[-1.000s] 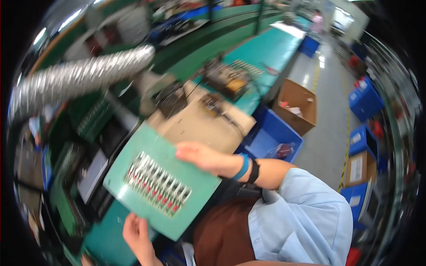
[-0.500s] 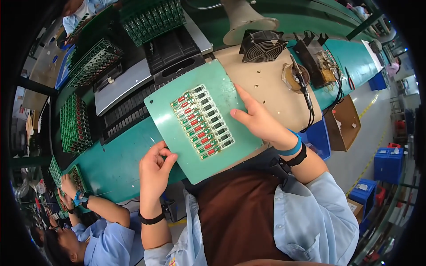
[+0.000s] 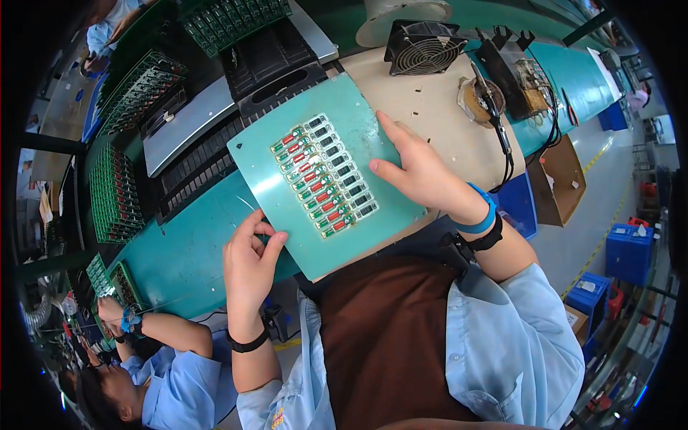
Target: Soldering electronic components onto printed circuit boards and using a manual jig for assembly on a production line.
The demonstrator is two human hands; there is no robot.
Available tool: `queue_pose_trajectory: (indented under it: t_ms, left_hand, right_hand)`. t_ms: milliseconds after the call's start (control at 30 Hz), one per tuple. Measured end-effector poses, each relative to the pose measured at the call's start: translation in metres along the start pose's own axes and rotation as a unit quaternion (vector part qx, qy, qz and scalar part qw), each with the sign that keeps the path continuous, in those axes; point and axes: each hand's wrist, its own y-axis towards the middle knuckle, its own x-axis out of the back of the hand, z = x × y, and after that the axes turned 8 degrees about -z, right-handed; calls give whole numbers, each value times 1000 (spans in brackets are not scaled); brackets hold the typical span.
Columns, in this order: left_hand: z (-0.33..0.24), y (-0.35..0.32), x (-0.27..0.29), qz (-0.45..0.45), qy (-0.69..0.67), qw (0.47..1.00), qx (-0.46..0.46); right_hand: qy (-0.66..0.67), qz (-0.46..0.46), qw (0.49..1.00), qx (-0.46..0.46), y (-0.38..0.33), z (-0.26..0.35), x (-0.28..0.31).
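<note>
A light green plate lies tilted before me. Several small circuit boards are set side by side in its middle, each with a red part and a dark part. My right hand holds the plate's right side, its thumb on the upper face and its fingers stretched along the edge. At the lower left edge, my left hand has curled fingers, with the thumb tip over the rim; its other fingertips are partly hidden.
Behind the plate stand a black rack and upright green circuit boards. A black fan and a soldering iron are on the beige board. A co-worker's arm is at the left. A cardboard box stands right.
The whole view has shifted slightly, so the plate and bench appear higher. Both hands keep about the same places on the plate. The co-worker's hand at the left has moved a little.
</note>
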Motion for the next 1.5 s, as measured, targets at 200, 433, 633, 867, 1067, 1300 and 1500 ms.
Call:
queue_pose_trajectory:
  t_ms: [200, 433, 633, 867, 1067, 1300, 1500]
  left_hand:
    - [-12, -12, 20, -123, 94, 981, -121]
    - [-74, -30, 12, -44, 174, 947, -267]
    - [-95, -45, -15, 54, 272, 914, -296]
    - [-71, -50, 27, 38, 157, 908, -386]
    - [-31, -78, 60, 39, 66, 957, -280]
    - [24, -95, 33, 131, 37, 981, -139]
    - [37, -101, 15, 159, 126, 953, -224]
  right_hand:
    - [-9, -90, 995, 50, -1, 17, 37]
    - [250, 98, 963, 33, -9, 64, 47]
    - [292, 166, 931, 142, -30, 98, 28]
    - [570, 17, 816, 97, -46, 71, 96]
    - [616, -73, 773, 133, -54, 32, 131]
    - [456, -29, 888, 43, -60, 43, 116]
    - [346, 55, 935, 54, -64, 52, 89]
